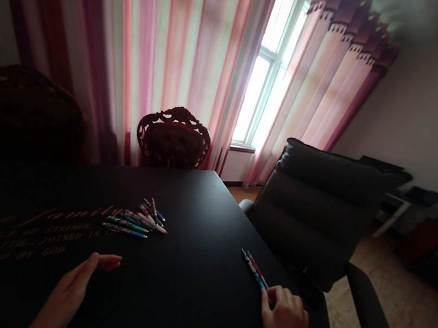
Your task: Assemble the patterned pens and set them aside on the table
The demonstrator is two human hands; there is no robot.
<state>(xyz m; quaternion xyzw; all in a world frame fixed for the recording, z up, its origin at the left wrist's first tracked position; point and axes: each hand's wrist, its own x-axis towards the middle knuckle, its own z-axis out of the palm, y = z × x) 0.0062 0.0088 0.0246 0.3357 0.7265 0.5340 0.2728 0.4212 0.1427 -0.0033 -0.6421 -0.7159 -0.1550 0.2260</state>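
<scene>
Across the bench (201, 199): black top, wide stretch between the hands, right edge beside a dark office chair (319, 212).
Pen pile (136, 220): fanned out mid-bench, well apart from the right hand.
Left hand (71, 287): fingers (107, 262) open, near the pile.
Right hand (285, 327): fingers (273, 295) closed on loose pens (254, 271) at the bench edge.

Pens (136, 220) on table (197, 199), left of office chair (314, 211)

I see a lane for the left hand (75, 288) across the black tabletop (184, 312) to the right hand (285, 327). Farther out, the pen bunch (136, 220) sits ahead of the left hand, the row of pens (254, 271) lies ahead of the right, and the padded office chair (319, 212) crowds the table's right edge, though it's dim there.
</scene>
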